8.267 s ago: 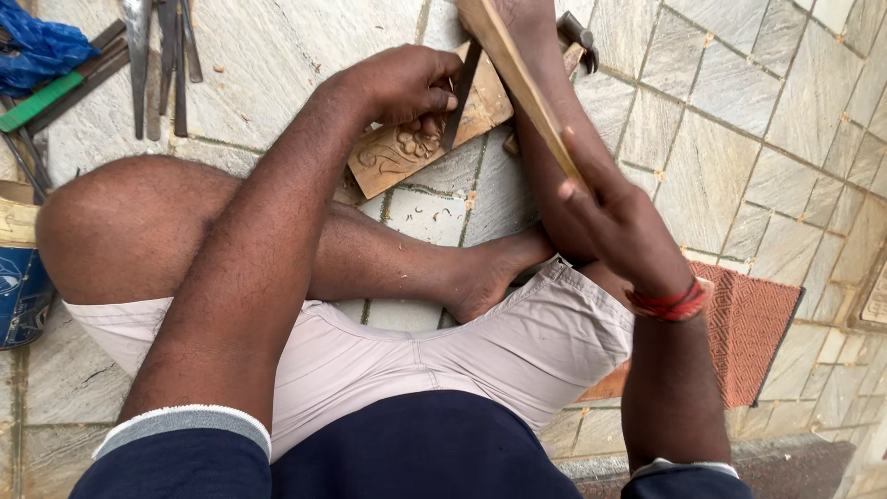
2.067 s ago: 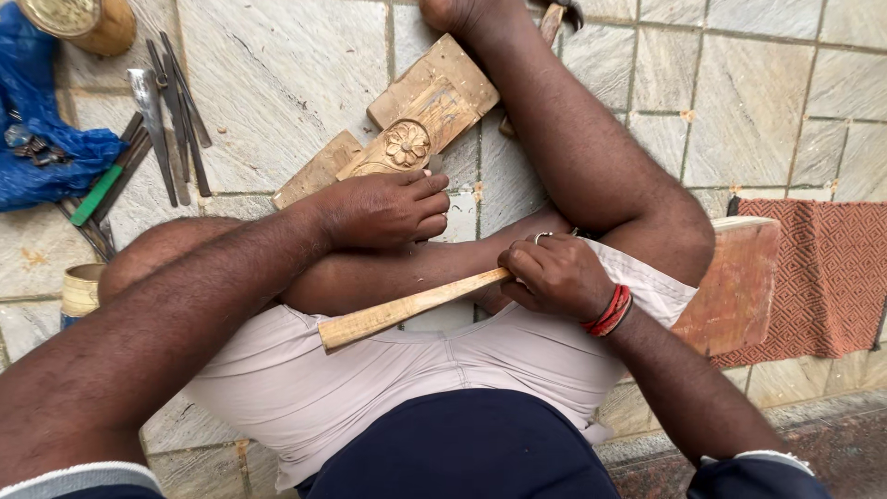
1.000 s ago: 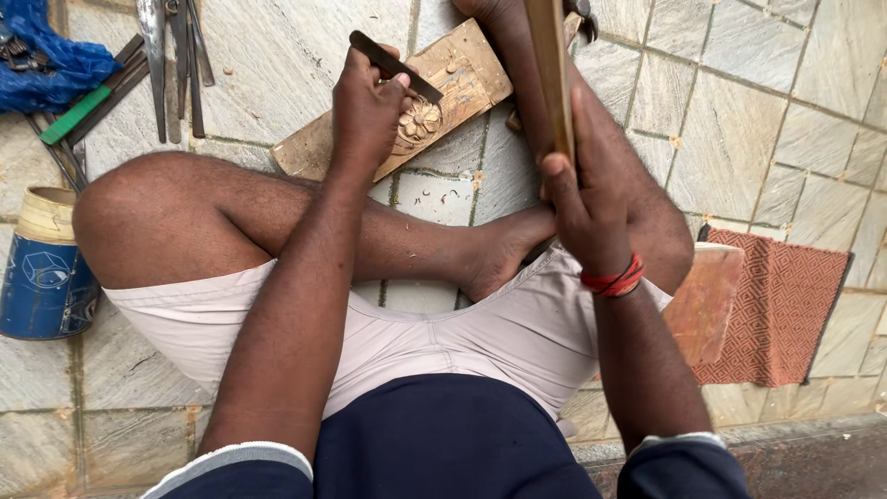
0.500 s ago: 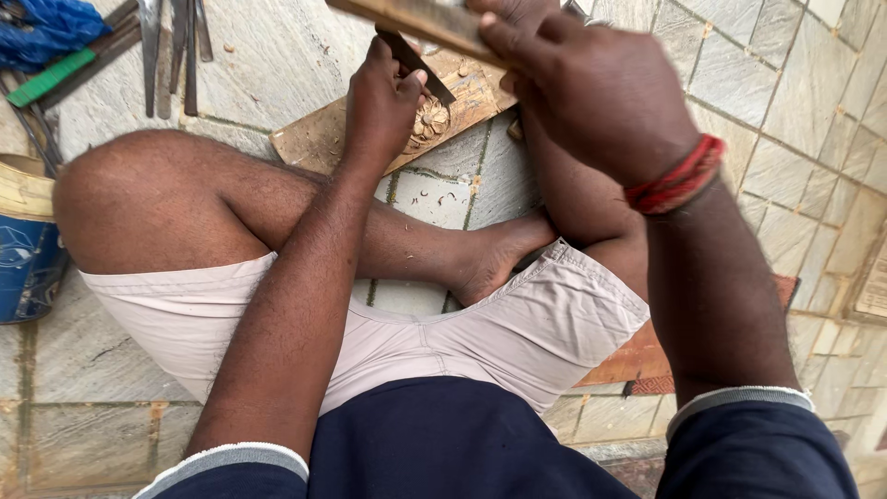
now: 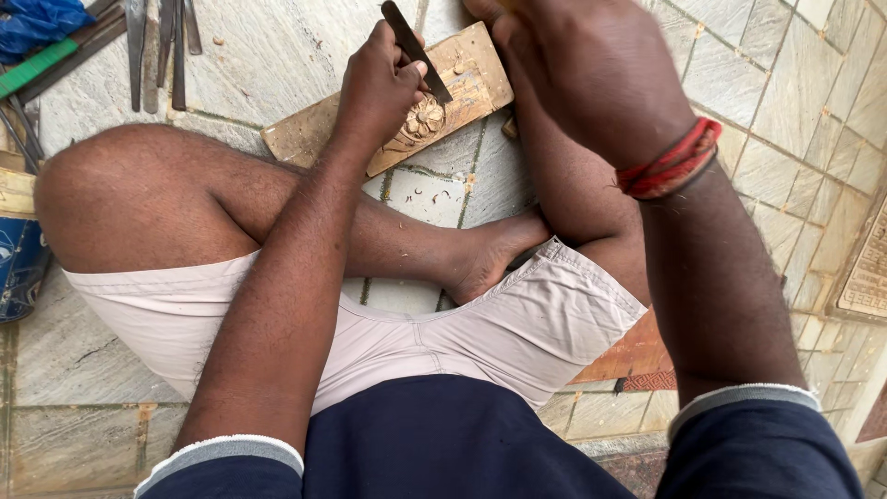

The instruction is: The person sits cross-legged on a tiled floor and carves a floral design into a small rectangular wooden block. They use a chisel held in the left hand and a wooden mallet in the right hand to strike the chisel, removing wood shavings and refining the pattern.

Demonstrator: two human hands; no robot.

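Chisel (image 5: 413, 48) gripped in left hand (image 5: 381, 79) on carved wooden block (image 5: 434, 102) (flower motif), right hand (image 5: 591, 69) grip hidden

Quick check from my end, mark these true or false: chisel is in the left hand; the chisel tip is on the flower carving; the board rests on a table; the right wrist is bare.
1. The left hand holds the chisel. True.
2. The chisel tip meets the flower carving. True.
3. The board rests on a table. False: it lies on the tiled floor.
4. The right hand has a bare wrist. False: it wears a red band.
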